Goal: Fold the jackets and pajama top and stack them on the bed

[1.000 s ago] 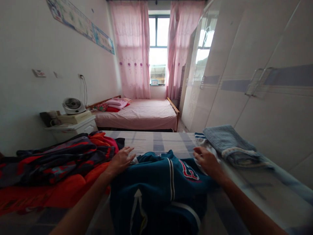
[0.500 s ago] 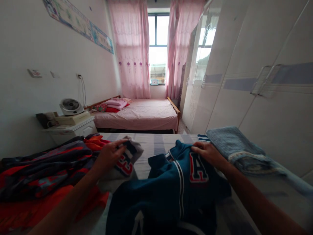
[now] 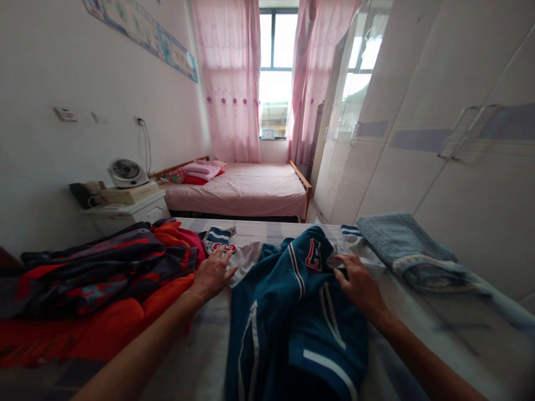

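Note:
A teal varsity-style jacket (image 3: 271, 295) with grey sleeves, white stripes and a red letter A lies before me on the bed surface. Its left-hand sleeve stretches outward to a striped cuff. My left hand (image 3: 214, 274) rests over that sleeve by the red lettering, fingers spread. At the jacket's other side is my right hand (image 3: 355, 281), with thumb and fingers apart next to the A patch and the other grey sleeve. Folds hide part of the jacket's collar.
Dark-and-red clothes (image 3: 96, 267) lie piled on the left over an orange garment (image 3: 112, 328). Folded blue jeans (image 3: 412, 245) sit on the right. Beyond are a pink bed (image 3: 246, 189), a fan (image 3: 126, 172) on a cabinet, and a white wardrobe (image 3: 418, 184).
The jacket has been lowered and lies flatter, its sleeves spread out sideways. Both hands have loosened from the fabric and moved down slightly; the left one shifted right.

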{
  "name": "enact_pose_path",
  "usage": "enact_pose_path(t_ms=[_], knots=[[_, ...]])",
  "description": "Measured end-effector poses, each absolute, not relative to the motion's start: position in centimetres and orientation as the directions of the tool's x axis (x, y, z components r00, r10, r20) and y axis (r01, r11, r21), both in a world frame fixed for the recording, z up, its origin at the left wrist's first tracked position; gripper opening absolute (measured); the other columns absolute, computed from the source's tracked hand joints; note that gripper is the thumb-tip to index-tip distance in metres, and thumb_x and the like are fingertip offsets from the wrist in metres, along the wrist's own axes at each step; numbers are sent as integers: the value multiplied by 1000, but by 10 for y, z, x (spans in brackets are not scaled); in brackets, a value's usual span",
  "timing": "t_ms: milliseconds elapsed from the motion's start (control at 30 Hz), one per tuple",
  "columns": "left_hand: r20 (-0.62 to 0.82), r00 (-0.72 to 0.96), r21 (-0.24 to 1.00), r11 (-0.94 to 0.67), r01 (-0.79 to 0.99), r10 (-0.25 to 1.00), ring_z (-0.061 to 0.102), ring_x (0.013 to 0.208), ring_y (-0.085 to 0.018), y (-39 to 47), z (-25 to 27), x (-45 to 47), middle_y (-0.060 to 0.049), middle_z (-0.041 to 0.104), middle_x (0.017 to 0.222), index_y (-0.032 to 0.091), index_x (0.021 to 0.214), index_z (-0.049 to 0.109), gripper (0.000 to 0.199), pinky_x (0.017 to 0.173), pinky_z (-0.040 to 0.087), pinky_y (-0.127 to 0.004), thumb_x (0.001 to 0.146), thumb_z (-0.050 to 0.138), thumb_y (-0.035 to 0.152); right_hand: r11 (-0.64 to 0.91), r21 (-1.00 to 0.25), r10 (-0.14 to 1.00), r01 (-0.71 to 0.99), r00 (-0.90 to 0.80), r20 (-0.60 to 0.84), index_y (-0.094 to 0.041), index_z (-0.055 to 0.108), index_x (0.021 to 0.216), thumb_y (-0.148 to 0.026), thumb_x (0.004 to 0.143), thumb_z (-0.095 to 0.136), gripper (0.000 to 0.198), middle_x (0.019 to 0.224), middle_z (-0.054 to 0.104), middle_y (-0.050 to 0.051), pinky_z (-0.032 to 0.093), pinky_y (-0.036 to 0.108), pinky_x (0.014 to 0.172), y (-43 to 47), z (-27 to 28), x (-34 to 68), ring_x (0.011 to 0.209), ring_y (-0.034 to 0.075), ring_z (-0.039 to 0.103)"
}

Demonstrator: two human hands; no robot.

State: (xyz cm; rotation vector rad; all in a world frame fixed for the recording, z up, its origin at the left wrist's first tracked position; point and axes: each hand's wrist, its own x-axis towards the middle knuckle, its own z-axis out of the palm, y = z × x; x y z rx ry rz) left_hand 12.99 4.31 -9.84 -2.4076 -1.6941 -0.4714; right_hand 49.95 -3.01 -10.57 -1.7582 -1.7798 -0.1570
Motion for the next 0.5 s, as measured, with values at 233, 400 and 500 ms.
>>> enact_pose_path(t_ms=[233,400,500], knots=[[298,314,78,-351,933,901,39,129,-27,101,-104,152,-15,49,134,11,121,56,39,106,31,-38,88,45,28,-28,-439,895,898,218,388,-10,51,121,-34,88,35,44,128,52,15,31,39,105,-1,-98,525,123,25,44],[258,411,79,-443,893,875,41,127,-28,118,-112,192,-11,56,129,19,121,56,42,103,32,-40,84,53,37,-20,-501,923,865,208,322,-7,47,128,-43,90,32,54,134,50,16,30,33,105,56,-84,508,125,22,43],[246,407,90,-439,894,880,56,110,-28,119,-115,208,-11,66,108,20,112,61,38,91,41,-38,79,59,39,-26,-533,953,846,181,241,-8,56,118,-51,88,34,56,120,60,16,41,34,93,82,-81,500,111,24,56]])
